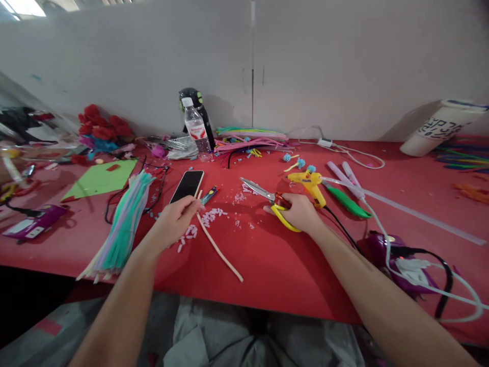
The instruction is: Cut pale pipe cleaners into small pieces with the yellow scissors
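Left hand (176, 216): we pinch the thin cream stick (219, 248) near its top, with our thumb and fingers pressed together, and a short bit pokes up past them.
Right hand (300, 210): we have our fingers curled round the handles of the scissors (260, 189), and the two blades look close together.
Cream stick: it slants down from our left hand toward our side of the red table (260, 275), with a soft bend, and its low end is between our arms.
Scissors: the blades point left and away from us, apart from the stick.
Little bits (210, 216): pale purple pieces lie by our left hand, and more are strewn between our hands.
Phone (188, 186): it lies dark side up, just past our left hand.
Fuzzy bunch (126, 224): green, purple and cream sticks lie together to the left of our left arm.
Glue gun (315, 189): it is yellow and lies just past our right hand.
Green pouch (347, 201): it lies to the right of the glue gun.
Clear bottle (196, 130): it stands at the back, in front of a black bottle (208, 125).
White cup (435, 130): it has dark writing and is far to our right.
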Demonstrator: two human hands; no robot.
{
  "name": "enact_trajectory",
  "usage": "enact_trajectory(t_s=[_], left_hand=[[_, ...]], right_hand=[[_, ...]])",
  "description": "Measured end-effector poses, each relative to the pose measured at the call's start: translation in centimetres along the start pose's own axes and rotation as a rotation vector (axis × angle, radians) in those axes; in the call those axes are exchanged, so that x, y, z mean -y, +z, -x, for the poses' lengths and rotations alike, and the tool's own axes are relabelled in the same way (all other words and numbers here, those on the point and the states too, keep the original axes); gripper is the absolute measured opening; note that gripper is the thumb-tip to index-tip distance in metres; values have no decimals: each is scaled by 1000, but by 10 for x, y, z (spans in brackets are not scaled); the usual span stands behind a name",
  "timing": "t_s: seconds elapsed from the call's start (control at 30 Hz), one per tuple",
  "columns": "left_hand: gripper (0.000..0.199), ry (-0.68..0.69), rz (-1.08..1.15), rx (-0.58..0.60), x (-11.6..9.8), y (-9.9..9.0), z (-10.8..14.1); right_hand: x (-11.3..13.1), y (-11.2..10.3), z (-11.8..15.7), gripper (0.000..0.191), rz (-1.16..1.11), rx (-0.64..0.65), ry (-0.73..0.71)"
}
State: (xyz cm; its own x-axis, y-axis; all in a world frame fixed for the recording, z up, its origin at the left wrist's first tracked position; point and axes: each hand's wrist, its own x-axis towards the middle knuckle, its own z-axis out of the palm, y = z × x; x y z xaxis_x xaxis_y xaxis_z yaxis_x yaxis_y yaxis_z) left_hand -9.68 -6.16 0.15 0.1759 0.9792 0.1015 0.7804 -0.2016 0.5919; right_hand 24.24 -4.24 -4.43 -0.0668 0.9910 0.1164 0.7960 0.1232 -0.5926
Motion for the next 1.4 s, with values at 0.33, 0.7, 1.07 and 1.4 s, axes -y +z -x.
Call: enact_trajectory(t_s=[0.33, 0.7, 1.07, 1.4], left_hand=[[35, -17, -84, 94, 7, 1, -4], [36, 34, -246, 97, 5, 4, -9], [36, 62, -177, 66, -8, -5, -11], [32, 23, 37, -4, -8, -1, -1]], right_hand=[[-4, 3, -1, 51, 16, 14, 4], [-3, 3, -1, 50, 36, 25, 15], [-5, 4, -2, 51, 57, 25, -7], [-6, 4, -2, 51, 33, 30, -15]])
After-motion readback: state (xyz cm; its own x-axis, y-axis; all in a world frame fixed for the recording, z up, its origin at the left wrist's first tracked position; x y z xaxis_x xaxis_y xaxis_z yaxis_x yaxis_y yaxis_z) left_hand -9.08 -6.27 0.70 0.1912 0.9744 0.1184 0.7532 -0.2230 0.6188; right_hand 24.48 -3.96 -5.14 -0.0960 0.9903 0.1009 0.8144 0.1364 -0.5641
